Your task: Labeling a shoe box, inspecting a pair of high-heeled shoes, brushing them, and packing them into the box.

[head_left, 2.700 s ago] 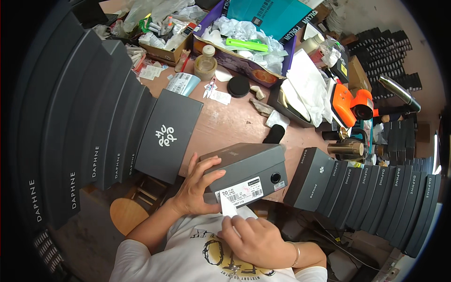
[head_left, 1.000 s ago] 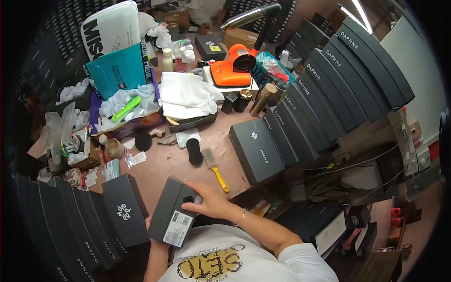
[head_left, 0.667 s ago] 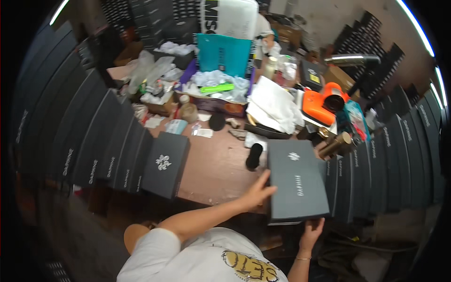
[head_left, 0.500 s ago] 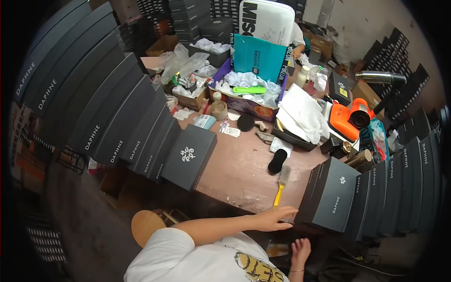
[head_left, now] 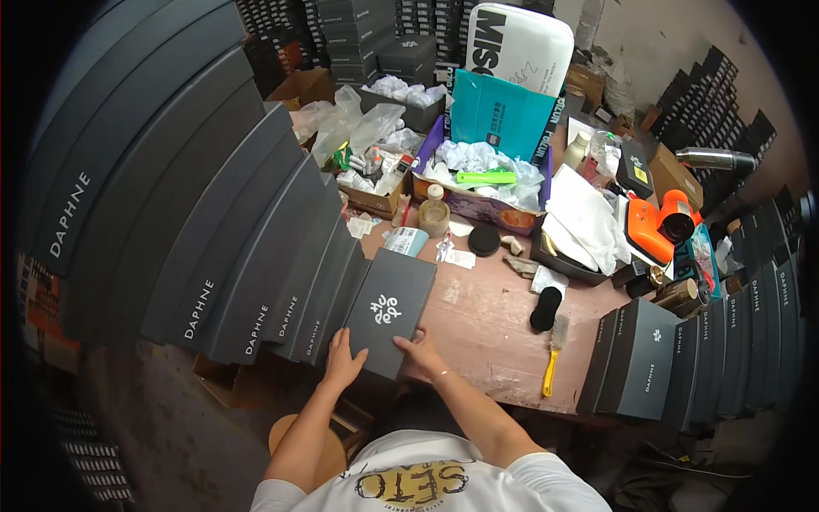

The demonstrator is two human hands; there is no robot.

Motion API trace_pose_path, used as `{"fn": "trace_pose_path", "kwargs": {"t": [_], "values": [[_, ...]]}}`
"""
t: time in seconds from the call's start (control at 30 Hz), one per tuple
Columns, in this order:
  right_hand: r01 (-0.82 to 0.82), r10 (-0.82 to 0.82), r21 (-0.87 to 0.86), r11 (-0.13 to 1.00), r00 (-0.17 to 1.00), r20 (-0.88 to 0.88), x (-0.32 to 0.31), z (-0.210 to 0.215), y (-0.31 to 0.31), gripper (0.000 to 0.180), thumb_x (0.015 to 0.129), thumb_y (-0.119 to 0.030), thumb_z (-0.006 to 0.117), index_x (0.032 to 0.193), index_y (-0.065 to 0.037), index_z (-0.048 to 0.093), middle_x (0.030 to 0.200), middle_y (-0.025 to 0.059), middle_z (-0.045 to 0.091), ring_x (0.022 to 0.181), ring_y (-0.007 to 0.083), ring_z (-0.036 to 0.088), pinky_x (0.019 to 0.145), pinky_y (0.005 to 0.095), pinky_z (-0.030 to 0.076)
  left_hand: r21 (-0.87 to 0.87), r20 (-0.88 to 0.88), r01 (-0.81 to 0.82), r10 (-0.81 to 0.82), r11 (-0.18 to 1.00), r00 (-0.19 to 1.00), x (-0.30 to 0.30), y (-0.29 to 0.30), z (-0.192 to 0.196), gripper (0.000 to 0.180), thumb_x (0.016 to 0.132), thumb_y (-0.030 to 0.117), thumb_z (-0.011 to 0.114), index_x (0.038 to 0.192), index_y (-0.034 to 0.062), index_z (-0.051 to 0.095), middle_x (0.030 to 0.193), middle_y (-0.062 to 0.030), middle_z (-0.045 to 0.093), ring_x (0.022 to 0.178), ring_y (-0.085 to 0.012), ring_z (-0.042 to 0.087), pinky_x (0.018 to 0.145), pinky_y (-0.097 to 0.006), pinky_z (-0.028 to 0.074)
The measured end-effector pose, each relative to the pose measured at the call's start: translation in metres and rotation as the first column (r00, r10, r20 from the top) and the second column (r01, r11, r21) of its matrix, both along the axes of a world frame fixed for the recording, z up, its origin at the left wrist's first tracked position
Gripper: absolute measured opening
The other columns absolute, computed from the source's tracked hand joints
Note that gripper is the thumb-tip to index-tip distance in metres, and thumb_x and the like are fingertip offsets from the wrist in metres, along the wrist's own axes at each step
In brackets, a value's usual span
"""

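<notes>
A dark grey shoebox (head_left: 391,299) with a white printed mark on its lid lies at the left front of the table, its near end at the edge. My left hand (head_left: 345,362) grips its near left corner, thumb on top. On the near right side my right hand (head_left: 418,352) holds the same box, with the thumb over the lid edge and the other fingers partly hidden. Beside it on the left rise stacks of similar boxes (head_left: 281,256). A yellow-handled brush (head_left: 553,358) lies farther right, next to a black shoe-shaped pad (head_left: 546,309).
More dark boxes (head_left: 644,358) stand along the right edge. Behind are a bottle (head_left: 434,213), a round black lid (head_left: 485,241), a purple box (head_left: 478,205) of crumpled paper, white sheets (head_left: 580,218) in a box and an orange tool (head_left: 653,226). A wooden stool (head_left: 290,435) stands below.
Both hands have moved onto the left shoebox; the left came from the table's right front, the right from below the edge. The view has shifted, with the brush left lying on the table.
</notes>
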State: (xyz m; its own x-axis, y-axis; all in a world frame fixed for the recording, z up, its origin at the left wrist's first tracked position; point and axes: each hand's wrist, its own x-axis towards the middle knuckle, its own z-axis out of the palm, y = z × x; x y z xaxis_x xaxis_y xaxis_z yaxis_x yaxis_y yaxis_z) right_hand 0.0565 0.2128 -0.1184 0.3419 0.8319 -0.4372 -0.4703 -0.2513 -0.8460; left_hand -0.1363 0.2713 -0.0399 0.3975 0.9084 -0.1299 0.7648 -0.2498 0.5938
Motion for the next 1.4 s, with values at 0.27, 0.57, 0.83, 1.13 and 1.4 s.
{"fn": "trace_pose_path", "kwargs": {"t": [0.27, 0.57, 0.83, 1.13, 1.4], "values": [[-0.062, 0.049, -0.44, 0.896, 0.998, -0.04, 0.143, 0.045, -0.14, 0.045, 0.077, -0.023, 0.077, 0.107, -0.001, 0.051, 0.091, 0.0062, 0.057, 0.084, 0.0142, 0.056, 0.074, 0.0283, 0.047, -0.74, 0.36, 0.032, 0.355, 0.672, 0.863, 0.102, -0.073, -0.08, 0.053, 0.076, 0.034, 0.077, 0.111, -0.0008, 0.058, 0.1, -0.0104, 0.066, 0.094, -0.0216, 0.062, 0.078, -0.033, 0.049], [0.053, -0.036, -0.032, 0.998, 0.922, 0.384, 0.115, 0.158, -0.121, 0.032, 0.089, -0.027, 0.062, 0.105, 0.0, 0.056, 0.089, 0.0062, 0.059, 0.077, 0.013, 0.055, 0.071, 0.0291, 0.047, -0.579, 0.39, 0.153, 0.107, 0.801, 0.915, 0.123, -0.032, -0.022, 0.059, 0.089, 0.043, 0.06, 0.131, 0.0024, 0.048, 0.127, -0.0144, 0.054, 0.117, -0.0253, 0.051, 0.095, -0.04, 0.042], [-0.183, 0.252, -0.194, 0.964, 0.385, 0.888, 0.146, 0.121, -0.148, 0.041, 0.083, -0.019, 0.064, 0.115, 0.004, 0.055, 0.112, 0.0244, 0.057, 0.102, 0.0405, 0.056, 0.089, 0.0437, 0.046, -0.088, 0.323, 0.008, 0.021, 0.996, 0.946, 0.073, 0.037, -0.023, 0.058, 0.085, 0.012, 0.065, 0.136, 0.0018, 0.04, 0.136, -0.0228, 0.042, 0.126, -0.0357, 0.042, 0.103, -0.042, 0.038], [-0.179, 0.349, -0.313, 0.933, 0.224, 0.91, 0.131, 0.086, -0.154, 0.032, 0.076, -0.004, 0.062, 0.107, 0.0, 0.057, 0.094, 0.0153, 0.058, 0.086, 0.0339, 0.06, 0.072, 0.0433, 0.05, 0.074, 0.018, 0.896, -0.899, 0.439, 0.439, 0.222, -0.064, 0.01, 0.06, 0.071, 0.015, 0.071, 0.127, 0.01, 0.049, 0.148, -0.016, 0.028, 0.142, -0.0365, 0.016, 0.107, -0.063, 0.019], [0.148, 0.057, -0.165, 0.975, 0.553, 0.831, 0.188, 0.111, -0.125, 0.022, 0.082, -0.014, 0.064, 0.101, -0.002, 0.064, 0.095, 0.0113, 0.066, 0.091, 0.0293, 0.063, 0.082, 0.037, 0.048, -0.118, 0.552, 0.716, -0.555, 0.688, 0.623, 0.2, 0.008, 0.054, 0.03, 0.071, 0.005, 0.064, 0.099, 0.0034, 0.052, 0.114, -0.0159, 0.058, 0.108, -0.0381, 0.054, 0.095, -0.041, 0.042]]}}
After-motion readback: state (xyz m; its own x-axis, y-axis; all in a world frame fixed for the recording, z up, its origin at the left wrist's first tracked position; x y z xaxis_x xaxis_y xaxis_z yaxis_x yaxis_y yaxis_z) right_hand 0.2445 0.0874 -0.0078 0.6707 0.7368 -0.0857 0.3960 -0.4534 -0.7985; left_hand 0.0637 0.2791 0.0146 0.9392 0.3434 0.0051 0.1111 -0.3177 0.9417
